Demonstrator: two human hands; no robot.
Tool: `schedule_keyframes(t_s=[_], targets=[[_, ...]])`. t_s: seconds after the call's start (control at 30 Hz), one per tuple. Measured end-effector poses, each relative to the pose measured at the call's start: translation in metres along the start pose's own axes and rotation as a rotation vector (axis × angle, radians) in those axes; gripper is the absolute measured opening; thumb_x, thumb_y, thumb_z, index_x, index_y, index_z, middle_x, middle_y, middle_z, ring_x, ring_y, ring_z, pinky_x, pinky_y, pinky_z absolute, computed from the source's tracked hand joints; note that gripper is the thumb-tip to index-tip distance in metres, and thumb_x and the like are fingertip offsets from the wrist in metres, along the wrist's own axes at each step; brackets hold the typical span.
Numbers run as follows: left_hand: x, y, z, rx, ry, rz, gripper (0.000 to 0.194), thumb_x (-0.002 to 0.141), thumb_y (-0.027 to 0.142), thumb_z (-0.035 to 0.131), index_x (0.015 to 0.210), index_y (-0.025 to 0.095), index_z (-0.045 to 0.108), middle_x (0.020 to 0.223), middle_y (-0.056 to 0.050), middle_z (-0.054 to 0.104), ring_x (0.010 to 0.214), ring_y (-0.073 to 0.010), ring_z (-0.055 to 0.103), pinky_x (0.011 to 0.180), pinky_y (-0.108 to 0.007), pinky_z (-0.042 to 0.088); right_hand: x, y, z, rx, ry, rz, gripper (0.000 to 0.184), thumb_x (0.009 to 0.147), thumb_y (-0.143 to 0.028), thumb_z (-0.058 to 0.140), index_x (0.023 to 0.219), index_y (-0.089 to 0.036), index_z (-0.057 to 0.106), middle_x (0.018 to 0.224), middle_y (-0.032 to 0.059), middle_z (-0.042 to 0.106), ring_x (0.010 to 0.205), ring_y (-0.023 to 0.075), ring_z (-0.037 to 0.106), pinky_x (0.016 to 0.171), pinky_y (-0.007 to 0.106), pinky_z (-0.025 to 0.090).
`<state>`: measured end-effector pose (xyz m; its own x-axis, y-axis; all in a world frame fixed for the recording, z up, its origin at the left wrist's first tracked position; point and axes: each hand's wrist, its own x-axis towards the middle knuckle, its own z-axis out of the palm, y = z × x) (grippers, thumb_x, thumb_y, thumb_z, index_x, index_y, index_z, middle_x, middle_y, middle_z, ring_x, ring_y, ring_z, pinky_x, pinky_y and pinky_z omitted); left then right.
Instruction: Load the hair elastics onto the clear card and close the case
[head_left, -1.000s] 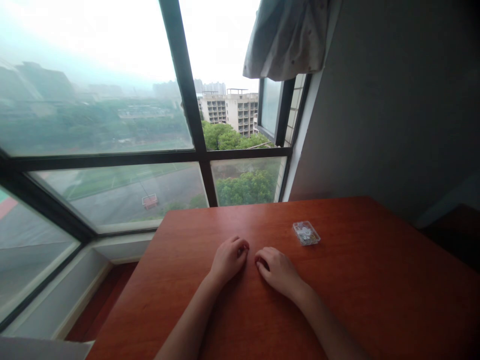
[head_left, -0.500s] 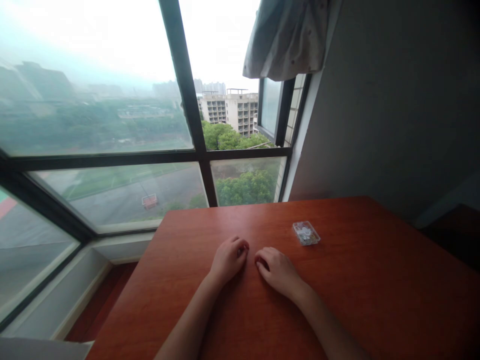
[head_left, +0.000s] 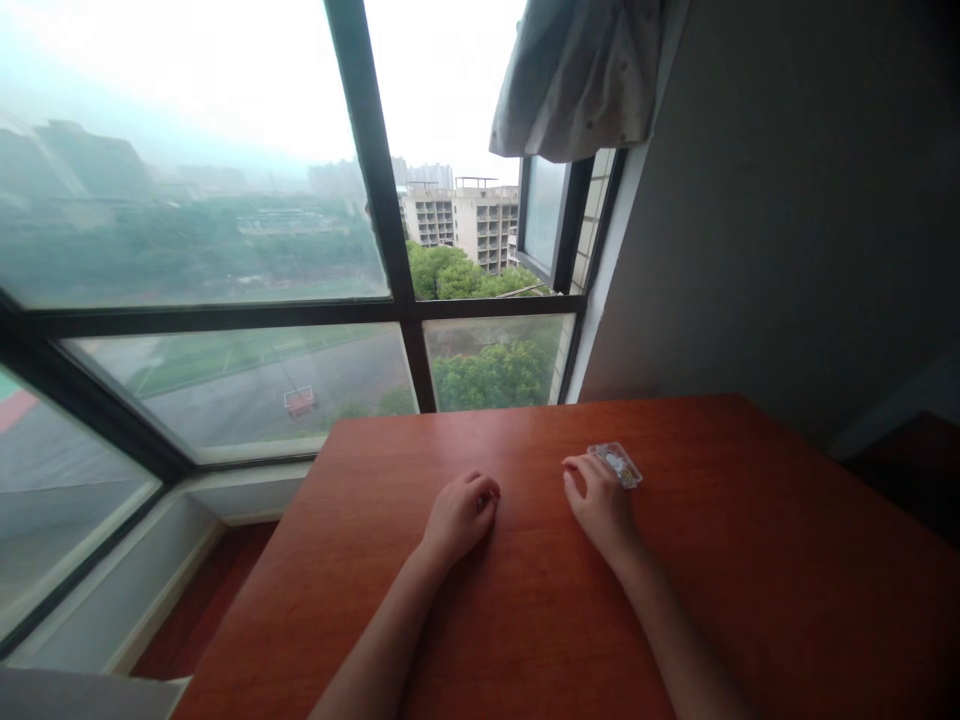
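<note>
My left hand (head_left: 461,515) rests on the brown wooden table (head_left: 420,450), its fingers curled in toward the thumb. Whatever is inside that curl, if anything, is hidden. Farther right, my right hand (head_left: 600,500) is open, with the thumb apart from the bent fingers and nothing visible between them. It is right beside a small clear plastic box (head_left: 624,464) and covers the box's near left part; whether they touch I cannot tell. Small whitish and coloured pieces show inside the box, too small to name.
Large windows with dark frames (head_left: 225,322) rise beyond the table's far and left sides. A patterned curtain (head_left: 577,90) hangs at the upper right, beside a grey wall (head_left: 750,230). Below the window at left runs a white ledge (head_left: 247,495).
My right hand has moved right and away from my left hand, over to the clear box, and its fingers have opened somewhat. My left hand has stayed in place.
</note>
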<state>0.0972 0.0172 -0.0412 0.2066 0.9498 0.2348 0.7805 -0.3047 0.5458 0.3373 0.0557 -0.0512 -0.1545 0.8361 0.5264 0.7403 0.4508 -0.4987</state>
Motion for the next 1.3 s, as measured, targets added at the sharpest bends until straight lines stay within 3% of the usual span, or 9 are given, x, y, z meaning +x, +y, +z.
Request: schedule_keyframes(t_s=[0.17, 0.27, 0.37, 0.47, 0.6, 0.77, 0.93, 1.17, 1.3], targets=[[0.001, 0.0, 0.0, 0.0, 0.002, 0.004, 0.015, 0.082, 0.016, 0.051, 0.087, 0.021, 0.065, 0.087, -0.003, 0.061, 0.077, -0.0149, 0.056, 0.069, -0.024, 0.04, 0.0, 0.045, -0.004, -0.294, 0.177, 0.135, 0.031, 0.085, -0.038, 0.051, 0.105, -0.017, 0.062, 0.115, 0.0154, 0.058, 0.105, 0.0296, 0.051, 0.09, 0.042, 0.041], [0.001, 0.001, 0.001, 0.01, 0.01, 0.001, 0.015, 0.083, 0.016, 0.051, 0.086, 0.021, 0.065, 0.086, -0.002, 0.06, 0.076, -0.0148, 0.055, 0.068, -0.024, 0.039, -0.006, 0.055, 0.001, -0.374, 0.15, 0.186, 0.033, 0.083, -0.035, 0.05, 0.108, -0.016, 0.059, 0.124, 0.0179, 0.052, 0.109, 0.0312, 0.049, 0.089, 0.043, 0.042], [0.001, 0.001, 0.002, 0.027, 0.004, -0.004, 0.015, 0.083, 0.016, 0.051, 0.086, 0.021, 0.065, 0.084, -0.002, 0.059, 0.076, -0.0149, 0.055, 0.067, -0.024, 0.038, -0.007, 0.054, 0.005, -0.351, 0.125, 0.217, 0.026, 0.08, -0.031, 0.051, 0.101, -0.017, 0.058, 0.12, 0.0162, 0.054, 0.105, 0.0299, 0.052, 0.089, 0.042, 0.042], [0.001, 0.002, 0.002, 0.046, -0.001, -0.004, 0.015, 0.083, 0.017, 0.051, 0.086, 0.021, 0.065, 0.086, -0.003, 0.059, 0.08, -0.0161, 0.056, 0.07, -0.025, 0.04, -0.005, 0.043, 0.007, -0.236, 0.116, 0.217, 0.026, 0.077, -0.034, 0.054, 0.097, -0.018, 0.057, 0.111, 0.0143, 0.059, 0.101, 0.0295, 0.054, 0.091, 0.042, 0.043], [0.0, 0.004, 0.002, 0.08, 0.012, 0.0, 0.019, 0.085, 0.022, 0.05, 0.098, 0.022, 0.063, 0.098, -0.005, 0.06, 0.093, -0.0196, 0.056, 0.081, -0.029, 0.043, -0.007, 0.015, 0.015, 0.016, 0.019, 0.194, 0.038, 0.082, -0.038, 0.05, 0.114, -0.019, 0.053, 0.112, 0.0116, 0.061, 0.1, 0.0264, 0.059, 0.089, 0.039, 0.048], [-0.002, 0.009, 0.004, 0.095, -0.049, 0.047, 0.063, 0.074, 0.034, 0.065, 0.133, 0.024, 0.045, 0.13, -0.009, 0.052, 0.116, -0.0273, 0.049, 0.098, -0.04, 0.038, -0.021, -0.029, 0.027, -0.014, -0.122, 0.039, 0.056, 0.08, -0.039, 0.054, 0.131, -0.017, 0.046, 0.123, 0.0136, 0.054, 0.112, 0.0289, 0.053, 0.097, 0.043, 0.044], [-0.003, 0.017, 0.015, 0.013, -0.119, 0.112, 0.089, 0.062, 0.025, 0.07, 0.143, 0.024, 0.031, 0.141, -0.012, 0.043, 0.127, -0.032, 0.042, 0.104, -0.046, 0.034, -0.027, -0.054, 0.025, -0.027, -0.306, 0.049, 0.065, 0.078, -0.039, 0.058, 0.139, -0.02, 0.041, 0.124, 0.0117, 0.055, 0.108, 0.0277, 0.058, 0.092, 0.04, 0.049], [0.001, 0.019, 0.032, -0.338, 0.055, 0.07, 0.086, 0.062, 0.022, 0.071, 0.138, 0.017, 0.031, 0.128, -0.015, 0.052, 0.113, -0.0272, 0.054, 0.098, -0.042, 0.043, -0.024, -0.062, 0.014, 0.031, -0.374, 0.112, 0.063, 0.086, -0.041, 0.049, 0.145, -0.023, 0.035, 0.145, 0.0087, 0.042, 0.119, 0.0268, 0.054, 0.098, 0.04, 0.047], [0.001, 0.02, 0.025, -0.471, -0.01, 0.057, 0.067, 0.063, 0.022, 0.072, 0.124, 0.017, 0.044, 0.114, -0.01, 0.06, 0.096, -0.0217, 0.06, 0.085, -0.034, 0.049, -0.023, -0.061, 0.014, 0.063, -0.402, 0.088, 0.06, 0.086, -0.041, 0.051, 0.142, -0.026, 0.04, 0.147, 0.0068, 0.041, 0.12, 0.0266, 0.054, 0.099, 0.039, 0.045]])
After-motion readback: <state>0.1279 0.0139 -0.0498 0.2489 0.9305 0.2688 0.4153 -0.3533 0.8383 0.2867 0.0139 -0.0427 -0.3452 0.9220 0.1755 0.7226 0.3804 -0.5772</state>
